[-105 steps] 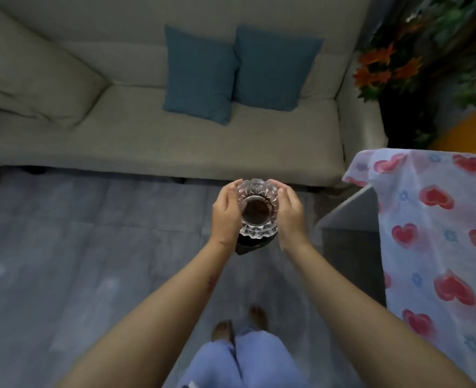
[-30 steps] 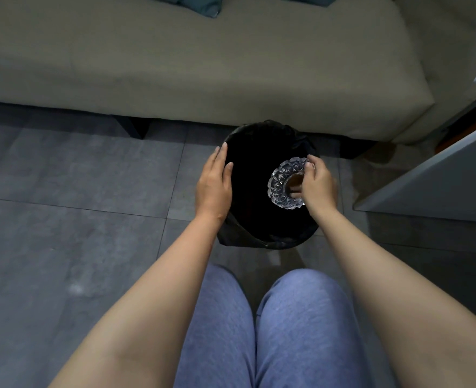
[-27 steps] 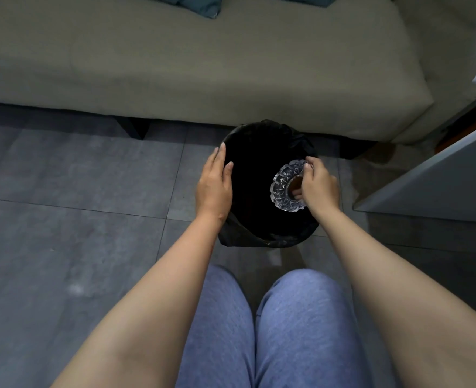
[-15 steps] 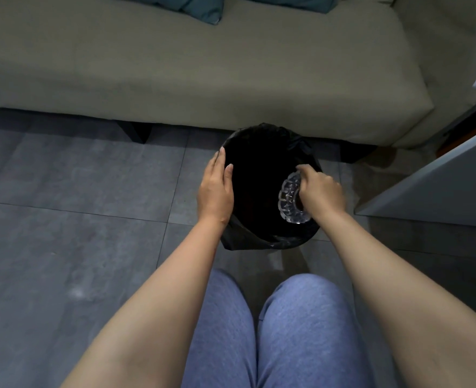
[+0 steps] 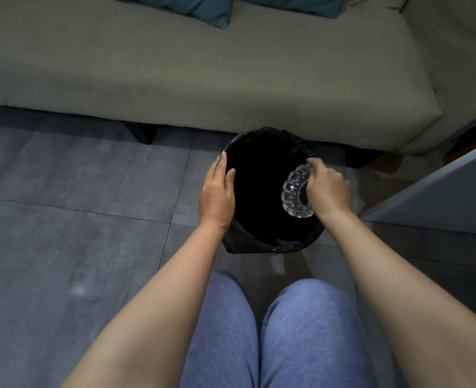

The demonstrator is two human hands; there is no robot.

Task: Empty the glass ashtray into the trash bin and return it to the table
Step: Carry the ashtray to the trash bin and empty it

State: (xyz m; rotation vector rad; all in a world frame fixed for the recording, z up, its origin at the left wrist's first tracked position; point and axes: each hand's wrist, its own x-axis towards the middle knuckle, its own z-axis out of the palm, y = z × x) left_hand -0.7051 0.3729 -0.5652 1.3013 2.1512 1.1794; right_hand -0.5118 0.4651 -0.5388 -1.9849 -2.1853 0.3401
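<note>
The person crouches over a black-lined trash bin (image 5: 262, 239) that stands on the grey tile floor (image 5: 77, 219) just in front of a beige sofa (image 5: 203, 79), with both knees (image 5: 273, 331) in blue trousers showing at the bottom of the view. Both bare forearms reach forward and inward toward the bin. The left hand (image 5: 217, 191) rests flat against the bin's left rim, palm turned inward, fingers straight and together, thumb lying over the rim edge; it grips nothing. The right hand (image 5: 327, 189) is clamped on the glass ashtray (image 5: 294, 193), knuckles up, wrist bent, with the fingers curled over the ashtray's far side and into its bowl. The ashtray is tipped on edge, its faceted rim standing nearly vertical and its open side facing left toward the middle of the bin. It hangs over the right part of the bin opening, just inside the right rim, and clear of the left hand. The inside of the bin is dark, so its contents cannot be told. 2 teal cushions (image 5: 203, 9) lie on the sofa seat at the top edge. A grey panel (image 5: 441, 197) stands at the right, near the bin.
</note>
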